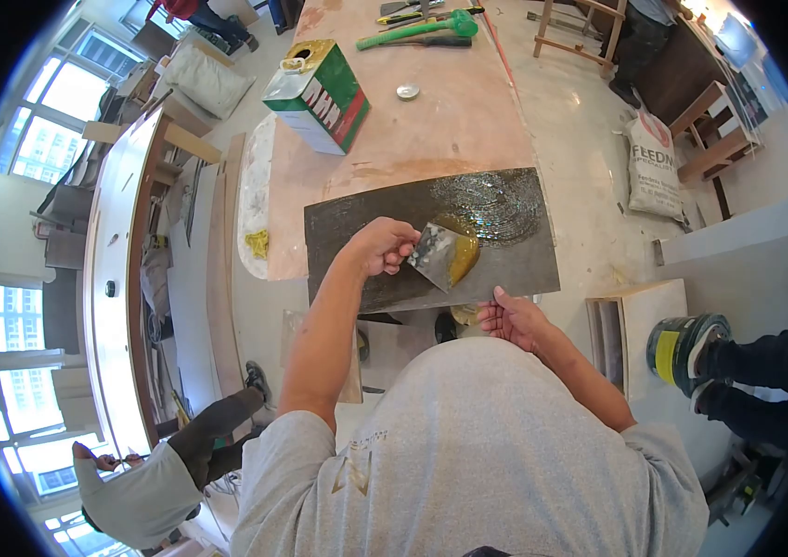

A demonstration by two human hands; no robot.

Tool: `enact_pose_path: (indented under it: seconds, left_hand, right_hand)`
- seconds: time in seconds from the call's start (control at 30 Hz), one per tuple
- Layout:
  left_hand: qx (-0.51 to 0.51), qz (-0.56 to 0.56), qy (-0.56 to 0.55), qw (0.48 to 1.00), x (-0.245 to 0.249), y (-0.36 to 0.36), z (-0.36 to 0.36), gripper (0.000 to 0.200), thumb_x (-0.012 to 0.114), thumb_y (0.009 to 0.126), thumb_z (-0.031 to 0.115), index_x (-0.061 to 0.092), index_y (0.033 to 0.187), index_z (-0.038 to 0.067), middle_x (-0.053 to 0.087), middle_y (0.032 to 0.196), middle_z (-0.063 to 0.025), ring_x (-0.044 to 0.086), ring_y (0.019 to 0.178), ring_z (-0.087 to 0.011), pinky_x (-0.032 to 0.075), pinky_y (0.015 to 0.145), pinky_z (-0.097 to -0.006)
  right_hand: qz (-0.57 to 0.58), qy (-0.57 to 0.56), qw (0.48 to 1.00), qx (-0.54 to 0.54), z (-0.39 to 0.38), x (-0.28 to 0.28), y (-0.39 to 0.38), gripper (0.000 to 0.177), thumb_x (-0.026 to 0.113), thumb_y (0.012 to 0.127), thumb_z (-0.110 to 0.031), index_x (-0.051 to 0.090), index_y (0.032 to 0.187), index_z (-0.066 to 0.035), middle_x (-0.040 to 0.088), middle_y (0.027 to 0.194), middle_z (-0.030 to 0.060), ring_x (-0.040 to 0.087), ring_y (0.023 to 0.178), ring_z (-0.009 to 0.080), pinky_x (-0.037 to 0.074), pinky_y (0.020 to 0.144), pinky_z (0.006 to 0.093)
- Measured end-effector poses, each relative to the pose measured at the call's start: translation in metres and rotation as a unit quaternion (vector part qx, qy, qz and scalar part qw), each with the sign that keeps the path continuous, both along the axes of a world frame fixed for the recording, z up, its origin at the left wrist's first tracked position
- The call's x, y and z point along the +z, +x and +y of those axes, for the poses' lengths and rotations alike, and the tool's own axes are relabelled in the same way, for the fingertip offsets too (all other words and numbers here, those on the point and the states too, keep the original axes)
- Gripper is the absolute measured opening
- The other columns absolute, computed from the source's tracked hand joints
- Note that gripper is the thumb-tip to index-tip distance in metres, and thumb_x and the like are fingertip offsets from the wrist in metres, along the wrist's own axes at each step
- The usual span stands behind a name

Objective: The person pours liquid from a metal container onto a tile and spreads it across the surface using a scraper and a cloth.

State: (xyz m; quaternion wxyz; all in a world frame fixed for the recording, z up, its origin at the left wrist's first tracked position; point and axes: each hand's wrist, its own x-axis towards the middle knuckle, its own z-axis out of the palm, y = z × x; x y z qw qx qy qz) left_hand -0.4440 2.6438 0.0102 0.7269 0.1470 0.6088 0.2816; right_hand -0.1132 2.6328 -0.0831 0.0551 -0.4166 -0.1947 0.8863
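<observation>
A dark rectangular sheet (357, 223) lies at the near edge of the table. My left hand (383, 247) pinches a flat, stained square spreader (433, 257) over the sheet's middle. The spreader's right edge touches a pool of yellowish adhesive (465, 260). Wet, glossy swirls (503, 206) cover the sheet's upper right part. My right hand (515, 317) is at the sheet's near edge, palm up with fingers loosely spread, and nothing shows in it.
A green, white and red metal can (318, 97) stands on the table (450, 121) beyond the sheet, near a round cap (408, 92). Green-handled tools (422, 30) lie farther back. A yellow scrap (258, 243) sits left. Another person (148, 483) works at lower left.
</observation>
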Motion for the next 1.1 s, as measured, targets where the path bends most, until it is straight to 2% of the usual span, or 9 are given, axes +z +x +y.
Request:
enact_pose_path:
  seconds: [0.03,0.13,0.23,0.33,0.53,0.67,0.83,0.93,1.1]
  left_hand:
    - [-0.002,0.002,0.007,1.0,0.006,0.004,0.001,0.023,0.062,0.09,0.018,0.054,0.07,0.009,0.047,0.056,0.0012,0.034,0.042,-0.0096,0.028,0.041,-0.0293]
    - [-0.057,0.111,0.072,0.99,0.03,0.027,0.0,0.016,0.065,0.087,0.013,0.058,0.073,0.007,0.049,0.057,0.001,0.034,0.042,-0.0085,0.027,0.042,-0.0281]
    - [-0.103,0.225,0.167,0.954,0.027,0.048,0.001,0.011,0.071,0.079,0.011,0.063,0.077,0.004,0.055,0.059,-0.0023,0.044,0.046,-0.0125,0.035,0.045,-0.0311]
    - [-0.184,0.411,0.303,0.839,0.02,0.069,-0.006,0.015,0.073,0.074,0.013,0.065,0.079,0.002,0.061,0.062,-0.0089,0.057,0.055,-0.0188,0.046,0.054,-0.0346]
    - [-0.133,0.52,0.256,0.804,0.026,0.094,-0.014,0.016,0.07,0.073,0.015,0.068,0.082,0.001,0.068,0.074,-0.0186,0.069,0.076,-0.034,0.054,0.072,-0.0408]
    - [-0.202,0.583,0.208,0.759,0.037,0.104,-0.019,0.017,0.066,0.077,0.019,0.069,0.089,0.006,0.071,0.088,-0.0179,0.069,0.089,-0.038,0.054,0.08,-0.0467]
    - [-0.244,0.615,0.232,0.713,0.034,0.106,-0.02,0.015,0.065,0.081,0.019,0.07,0.087,0.007,0.071,0.086,-0.017,0.069,0.088,-0.0368,0.054,0.079,-0.0479]
    - [-0.186,0.653,0.29,0.675,0.043,0.082,-0.018,0.016,0.07,0.08,0.021,0.067,0.082,0.006,0.068,0.082,-0.0168,0.067,0.085,-0.0391,0.052,0.075,-0.0494]
    - [-0.261,0.711,0.298,0.58,0.054,0.046,-0.001,0.015,0.067,0.081,0.022,0.069,0.082,0.007,0.071,0.092,-0.0138,0.067,0.1,-0.0361,0.054,0.082,-0.0448]
  right_hand:
    - [0.005,0.002,1.0,0.001,0.0,0.001,0.0,0.049,0.045,0.106,-0.047,0.061,0.115,-0.001,0.069,0.092,0.0061,0.067,0.076,0.0163,0.056,0.068,0.0305]
    - [0.024,0.006,1.0,-0.002,-0.001,0.001,0.002,0.045,0.047,0.106,-0.042,0.061,0.116,-0.001,0.069,0.094,0.0068,0.067,0.077,0.0166,0.056,0.069,0.0305]
    - [0.039,0.023,0.999,0.004,0.0,0.006,0.004,0.038,0.052,0.105,-0.036,0.062,0.115,-0.001,0.07,0.096,0.0075,0.067,0.079,0.0168,0.056,0.07,0.0305]
    - [0.05,0.03,0.998,0.001,-0.001,0.008,0.007,0.033,0.056,0.102,-0.032,0.062,0.116,-0.002,0.07,0.097,0.0078,0.068,0.081,0.0172,0.056,0.071,0.031]
    - [0.066,-0.004,0.992,-0.108,0.001,-0.006,0.038,0.033,0.059,0.101,-0.037,0.064,0.11,-0.006,0.07,0.098,0.0082,0.069,0.082,0.0188,0.057,0.07,0.0338]
    - [0.039,0.026,0.974,-0.223,0.016,-0.009,0.073,0.033,0.06,0.1,-0.039,0.064,0.105,-0.007,0.07,0.098,0.0093,0.069,0.081,0.0189,0.058,0.066,0.035]
    - [0.017,0.106,0.969,-0.221,0.036,-0.005,0.081,0.028,0.06,0.101,-0.031,0.062,0.105,-0.003,0.068,0.09,0.0103,0.069,0.075,0.0188,0.059,0.063,0.0335]
    - [0.006,0.116,0.97,-0.215,0.037,0.001,0.074,0.028,0.059,0.101,-0.029,0.062,0.105,-0.002,0.068,0.089,0.0113,0.068,0.075,0.0194,0.06,0.063,0.0337]
    - [0.01,0.103,0.976,-0.193,0.042,-0.002,0.059,0.03,0.059,0.101,-0.029,0.061,0.107,0.0,0.068,0.09,0.0128,0.068,0.076,0.0215,0.06,0.063,0.0343]
